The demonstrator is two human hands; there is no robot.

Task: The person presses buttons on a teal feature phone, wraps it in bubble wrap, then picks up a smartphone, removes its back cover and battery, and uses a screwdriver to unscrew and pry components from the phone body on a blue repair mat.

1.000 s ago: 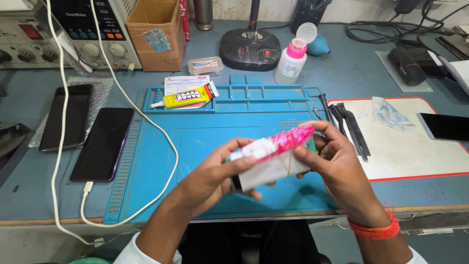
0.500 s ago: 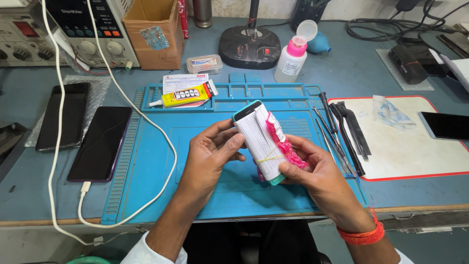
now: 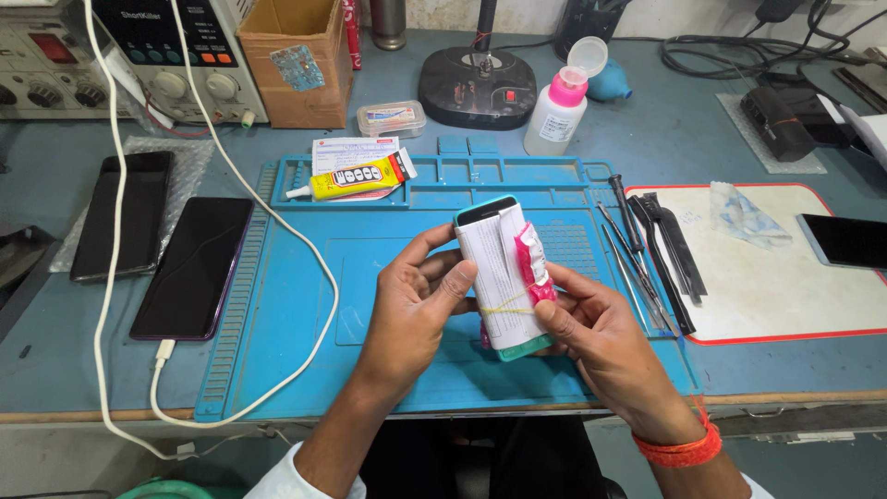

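Both hands hold a phone wrapped in white paper, with a pink strip along its right side and a yellow rubber band around its lower part. It stands nearly upright over the blue work mat. My left hand grips its left edge, thumb on the paper front. My right hand holds the lower right side, thumb near the band.
Two dark phones lie at the left with a white cable looping across. A yellow glue tube, tweezers and tools, a white mat, a pink-capped bottle, a cardboard box and bench instruments surround the mat.
The wrapped phone turned from lying crosswise between the hands to standing nearly upright. My hands shifted along with it, the right thumb now near the rubber band.
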